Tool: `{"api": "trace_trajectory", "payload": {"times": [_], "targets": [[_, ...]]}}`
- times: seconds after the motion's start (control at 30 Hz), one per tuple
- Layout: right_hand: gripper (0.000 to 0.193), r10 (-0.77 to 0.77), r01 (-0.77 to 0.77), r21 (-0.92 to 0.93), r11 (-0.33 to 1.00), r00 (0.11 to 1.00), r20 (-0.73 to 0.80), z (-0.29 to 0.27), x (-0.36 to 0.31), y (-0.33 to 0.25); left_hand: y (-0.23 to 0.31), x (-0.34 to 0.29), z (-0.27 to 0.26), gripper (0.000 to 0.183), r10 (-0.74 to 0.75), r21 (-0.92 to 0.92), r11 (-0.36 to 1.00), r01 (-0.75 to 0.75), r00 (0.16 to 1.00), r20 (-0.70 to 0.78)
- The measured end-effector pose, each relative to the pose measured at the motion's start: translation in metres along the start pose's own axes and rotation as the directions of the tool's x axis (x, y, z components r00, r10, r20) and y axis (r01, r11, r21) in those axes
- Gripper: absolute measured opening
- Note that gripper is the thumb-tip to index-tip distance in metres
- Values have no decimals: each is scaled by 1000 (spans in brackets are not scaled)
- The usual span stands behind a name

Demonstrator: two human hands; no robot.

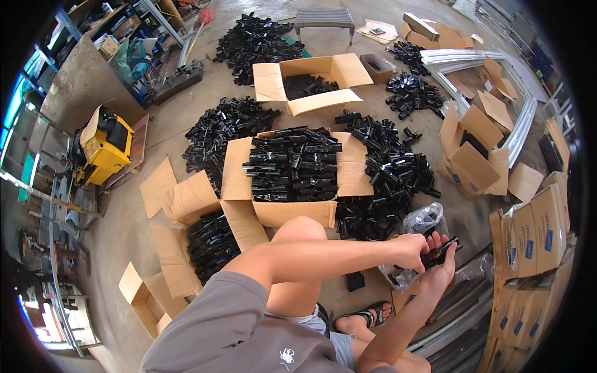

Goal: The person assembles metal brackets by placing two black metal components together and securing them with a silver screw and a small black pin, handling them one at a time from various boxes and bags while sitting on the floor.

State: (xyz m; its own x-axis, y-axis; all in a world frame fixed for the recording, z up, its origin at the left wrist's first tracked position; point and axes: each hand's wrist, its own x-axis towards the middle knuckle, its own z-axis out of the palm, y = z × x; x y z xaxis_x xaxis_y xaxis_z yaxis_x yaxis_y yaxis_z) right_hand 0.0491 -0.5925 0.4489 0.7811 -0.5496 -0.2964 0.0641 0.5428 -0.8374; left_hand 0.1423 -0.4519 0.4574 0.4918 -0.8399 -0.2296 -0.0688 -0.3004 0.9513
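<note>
Centre of my feed: main carton (292,214), stacked full of parts (295,165). Left heap (217,133) beside it, right heap (398,165) on the other side. Behind it I see a second carton (324,103), parts inside; back heap (252,46) behind that, to the left. Near left: third carton (173,258), parts in it. Far left: machine (109,163). Right edge: carton stack (528,239); beyond it, open carton (469,171) near long bars (457,56).

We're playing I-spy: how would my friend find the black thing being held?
At the right edge stands a stack of cartons. To its left, the left hand and right hand hold a shiny black part. Only that one is held; similar parts lie in heaps and open boxes.
</note>
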Motion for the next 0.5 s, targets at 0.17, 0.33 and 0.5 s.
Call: {"api": "trace_trajectory", "payload": {"times": [0.17, 0.33, 0.5], "targets": [[46, -42, 42, -12, 999, 998, 46, 1, -4, -2, 2, -1, 3, 39, -99, -271, 953, 134, 985, 138], [47, -144, 148, -95, 984, 988, 53, -8, 1, -4, 4, 3, 2, 48, -15, -95, 995, 17, 1000, 24], [53, -164, 175, -117, 978, 982, 96, -1, -10, -23, 10, -3, -2, 50, 58, -196, 979, -57, 998, 3]]}}
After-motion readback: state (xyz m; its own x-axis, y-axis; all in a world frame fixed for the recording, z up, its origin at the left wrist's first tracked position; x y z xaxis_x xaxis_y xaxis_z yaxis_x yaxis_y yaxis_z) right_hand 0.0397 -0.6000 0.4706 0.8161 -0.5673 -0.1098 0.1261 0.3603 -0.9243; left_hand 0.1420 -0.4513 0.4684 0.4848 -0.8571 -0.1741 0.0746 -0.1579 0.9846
